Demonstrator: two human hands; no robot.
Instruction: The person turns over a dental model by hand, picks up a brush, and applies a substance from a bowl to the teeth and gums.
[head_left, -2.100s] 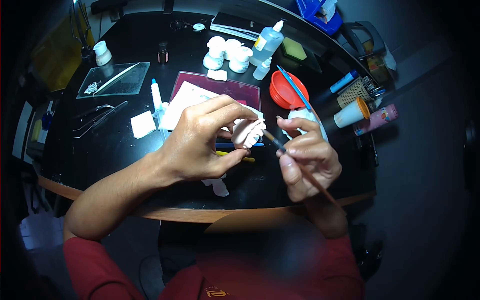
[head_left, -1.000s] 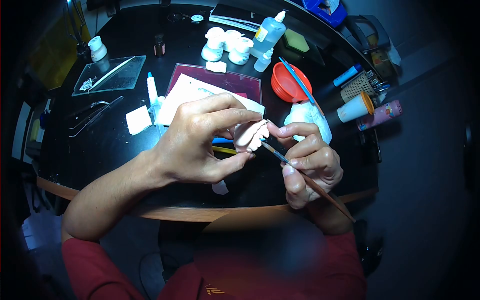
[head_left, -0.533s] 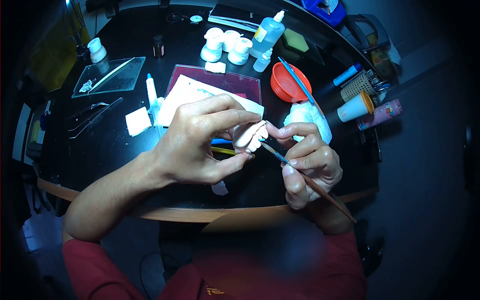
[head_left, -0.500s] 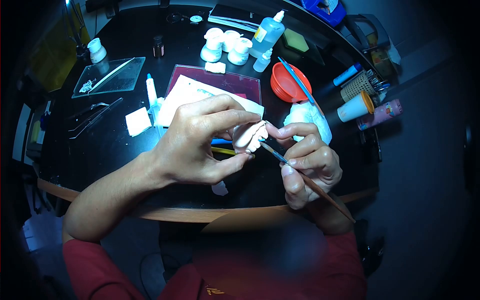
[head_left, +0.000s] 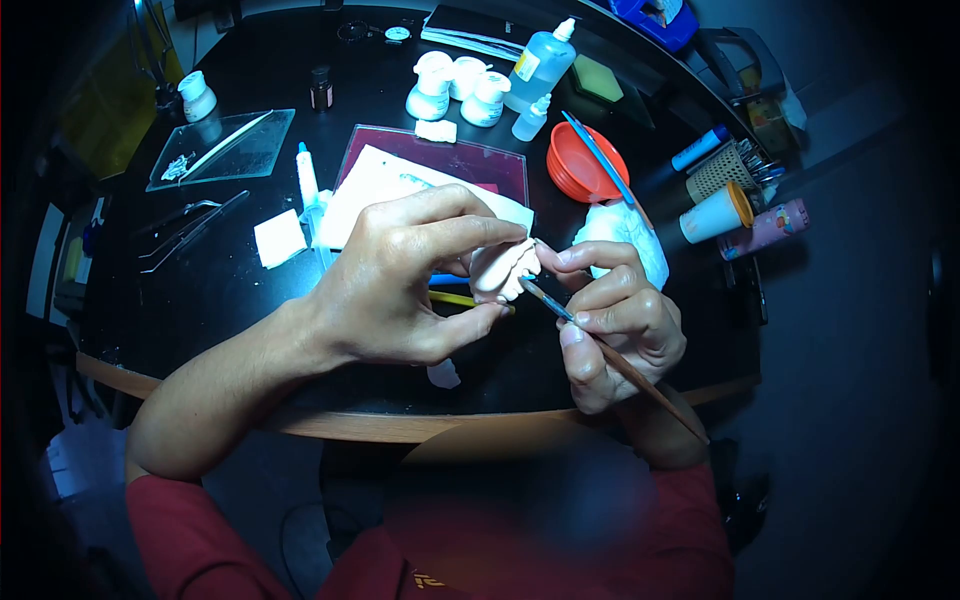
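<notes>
Between the thumb and fingers of my left hand [head_left: 400,265] is a pale plaster dental cast [head_left: 497,272], tilted so its row of teeth faces right. My right hand [head_left: 630,325] grips a slim brush [head_left: 632,374] with a brown wooden handle, pen-fashion. The brush tip meets the toothed edge of the cast, where a small spot of blue shows. My right index fingertip is at or very near the upper edge of the cast. Behind my left hand, a white paper sheet [head_left: 375,185] lies on a dark red glass slab [head_left: 490,163].
A red rubber bowl [head_left: 570,178] with a blue tool across it stands by a crumpled white tissue [head_left: 640,250]. White jars [head_left: 428,100] and a clear bottle [head_left: 540,70] are behind. Left lie tweezers [head_left: 205,230], a syringe [head_left: 306,175] and a glass plate [head_left: 250,150].
The view has shifted very slightly. Both hands keep their hold, and the brush tip stays at the toothed edge of the cast.
</notes>
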